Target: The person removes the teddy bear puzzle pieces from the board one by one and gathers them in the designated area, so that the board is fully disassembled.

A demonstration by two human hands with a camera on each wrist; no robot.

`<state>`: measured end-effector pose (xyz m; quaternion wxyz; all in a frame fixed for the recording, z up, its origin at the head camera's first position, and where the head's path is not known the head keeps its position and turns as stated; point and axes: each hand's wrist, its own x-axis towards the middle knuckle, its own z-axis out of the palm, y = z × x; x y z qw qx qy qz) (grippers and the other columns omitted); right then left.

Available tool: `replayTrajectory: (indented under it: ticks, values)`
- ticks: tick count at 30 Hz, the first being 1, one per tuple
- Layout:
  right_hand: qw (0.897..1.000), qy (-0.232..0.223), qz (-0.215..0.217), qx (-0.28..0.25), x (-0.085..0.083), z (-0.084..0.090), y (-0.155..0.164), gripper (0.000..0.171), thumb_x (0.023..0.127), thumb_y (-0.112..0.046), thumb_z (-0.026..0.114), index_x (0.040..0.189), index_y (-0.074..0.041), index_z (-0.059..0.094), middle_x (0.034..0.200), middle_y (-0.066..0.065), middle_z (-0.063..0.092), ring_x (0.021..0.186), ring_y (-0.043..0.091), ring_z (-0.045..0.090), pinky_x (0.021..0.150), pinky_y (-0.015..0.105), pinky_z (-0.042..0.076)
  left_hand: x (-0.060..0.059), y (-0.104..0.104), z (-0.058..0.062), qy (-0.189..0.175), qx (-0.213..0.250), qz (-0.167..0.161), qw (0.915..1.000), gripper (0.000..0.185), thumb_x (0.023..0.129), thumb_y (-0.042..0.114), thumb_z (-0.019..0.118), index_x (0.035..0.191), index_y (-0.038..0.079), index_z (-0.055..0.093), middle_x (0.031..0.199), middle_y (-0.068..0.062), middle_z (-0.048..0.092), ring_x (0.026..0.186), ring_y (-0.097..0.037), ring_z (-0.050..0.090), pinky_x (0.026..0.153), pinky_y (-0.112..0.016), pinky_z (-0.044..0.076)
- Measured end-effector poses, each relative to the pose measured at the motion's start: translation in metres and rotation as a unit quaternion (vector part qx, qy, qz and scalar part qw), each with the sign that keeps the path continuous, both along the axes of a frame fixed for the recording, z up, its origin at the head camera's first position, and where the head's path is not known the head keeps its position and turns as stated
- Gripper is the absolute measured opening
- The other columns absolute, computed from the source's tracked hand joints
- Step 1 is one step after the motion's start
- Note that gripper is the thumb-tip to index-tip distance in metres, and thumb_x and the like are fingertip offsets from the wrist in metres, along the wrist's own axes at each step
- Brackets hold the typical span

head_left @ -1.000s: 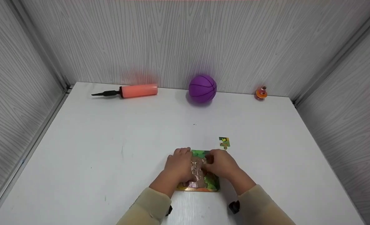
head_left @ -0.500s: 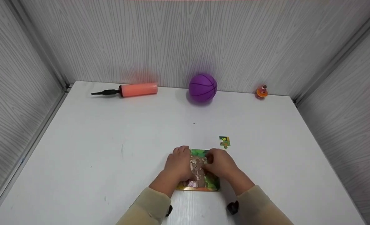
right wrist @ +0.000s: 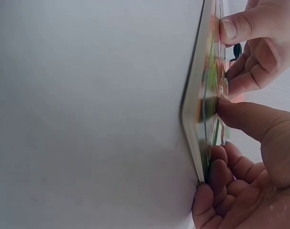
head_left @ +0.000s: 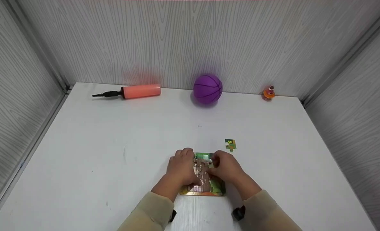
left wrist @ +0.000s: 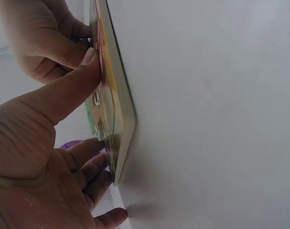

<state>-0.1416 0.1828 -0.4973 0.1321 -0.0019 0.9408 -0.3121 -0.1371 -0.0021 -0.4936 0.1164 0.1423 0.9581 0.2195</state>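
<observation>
Even, bright, diffuse light gives only faint shadows. The head view is sharp, its walls splaying at the edges. Both wrist views are soft, washed-out and pale.

Beige long sleeves, perhaps black wrist straps at the cuffs
</observation>
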Motion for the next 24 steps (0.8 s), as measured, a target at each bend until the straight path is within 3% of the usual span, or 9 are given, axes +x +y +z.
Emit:
replayTrajectory:
  ticks: [7, 15, 24]
  values:
    - [1.000, 0.004, -0.008, -0.028, 0.0001, -0.0014, 0.0026, 0.033, 0.075, -0.021, 0.082, 0.098, -0.014, 0.060, 0.085, 0.002, 0.057, 0.076, 0.017, 0.054, 0.058, 0.029, 0.048, 0.0005, -0.0013, 0.0010, 0.001, -0.001, 0.000, 1.0000, 0.112, 0.053, 0.052, 0.089, 0.140, 0.004, 0.039, 0.141, -0.009, 0.042, 0.128, -0.028, 0.037, 0.102, -0.047, 0.035]
    - [0.998, 0.024, -0.002, -0.055, -0.0008, -0.0014, 0.0059, 0.020, 0.080, -0.008, 0.074, 0.097, -0.011, 0.063, 0.083, 0.001, 0.060, 0.074, 0.016, 0.056, 0.059, 0.030, 0.049, 0.0006, -0.0032, 0.0008, 0.001, 0.009, 0.001, 1.0000, 0.110, 0.053, 0.051, 0.090, 0.140, 0.005, 0.040, 0.140, -0.008, 0.042, 0.128, -0.028, 0.037, 0.102, -0.046, 0.035]
    - [0.996, 0.041, 0.002, -0.080, -0.0014, -0.0003, 0.0082, 0.015, 0.080, -0.011, 0.076, 0.090, -0.014, 0.066, 0.082, -0.001, 0.063, 0.073, 0.015, 0.059, 0.060, 0.030, 0.050, 0.0001, -0.0018, 0.0010, 0.004, 0.005, -0.005, 1.0000, 0.109, 0.053, 0.052, 0.089, 0.140, 0.005, 0.042, 0.142, -0.007, 0.042, 0.129, -0.028, 0.035, 0.102, -0.046, 0.035]
